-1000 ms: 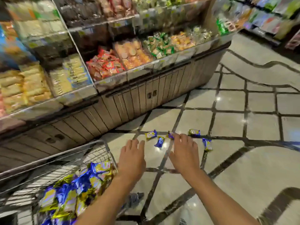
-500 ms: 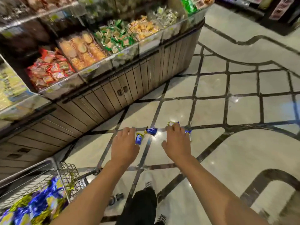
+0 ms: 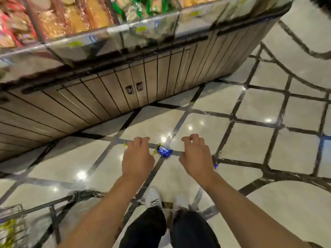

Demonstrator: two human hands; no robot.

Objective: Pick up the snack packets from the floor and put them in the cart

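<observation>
Both hands reach down over the tiled floor (image 3: 223, 104) near the middle of the frame, fingers curled under. The left hand (image 3: 138, 158) closes over a snack packet; only a scrap of yellow foil (image 3: 125, 144) peeks out at its upper left edge and another bit of yellow at its right edge, so the fingers seem to pinch a packet, though the grip itself is hidden beneath the knuckles. The right hand (image 3: 196, 156) is curled the same way, and a small blue corner of wrapper (image 3: 215, 166) shows at its lower right edge; whether the fingers hold that packet or merely cover it I cannot tell. Between the two hands a blue and yellow snack packet (image 3: 163, 152) lies on a dark floor line, apart from both. The cart (image 3: 16, 219) is cut off at the lower left corner, blurred, with yellow packets dimly visible through its wire. White shoes (image 3: 152, 197) and dark trousers (image 3: 148, 230) show at the bottom centre. The display shelf (image 3: 125, 38) across the top is smeared by motion blur.
</observation>
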